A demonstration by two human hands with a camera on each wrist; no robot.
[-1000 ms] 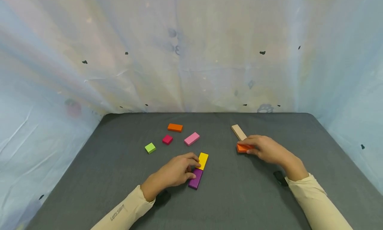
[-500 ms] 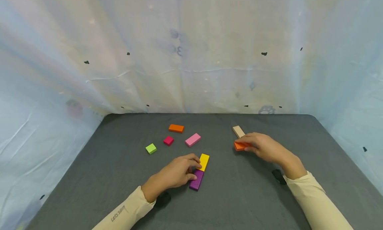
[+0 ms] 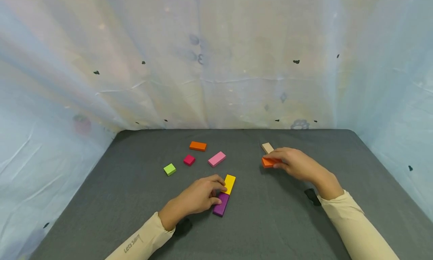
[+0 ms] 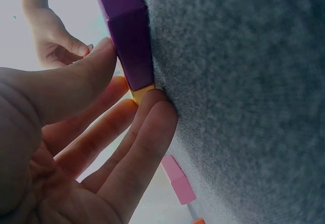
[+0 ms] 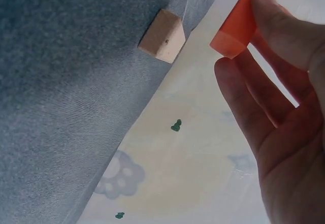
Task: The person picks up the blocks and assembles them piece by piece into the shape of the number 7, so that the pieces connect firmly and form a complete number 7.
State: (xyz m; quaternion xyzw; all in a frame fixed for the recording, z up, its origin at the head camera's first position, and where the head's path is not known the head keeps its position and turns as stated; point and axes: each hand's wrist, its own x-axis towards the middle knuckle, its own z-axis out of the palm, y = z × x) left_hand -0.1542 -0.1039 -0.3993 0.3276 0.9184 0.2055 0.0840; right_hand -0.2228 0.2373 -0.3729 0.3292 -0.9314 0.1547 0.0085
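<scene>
Head view: the right hand pinches an orange block, with a wooden block just beyond that hand; the left hand, relaxed, touches a yellow block and adjoining purple block.

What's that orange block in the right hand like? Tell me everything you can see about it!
The orange block is a straight-edged bar with smooth, plain faces, maybe painted wood. The right hand pinches it between thumb and fingers, which hide part of it. It seems raised off the gray table, near the pale wooden block but not touching it.
</scene>
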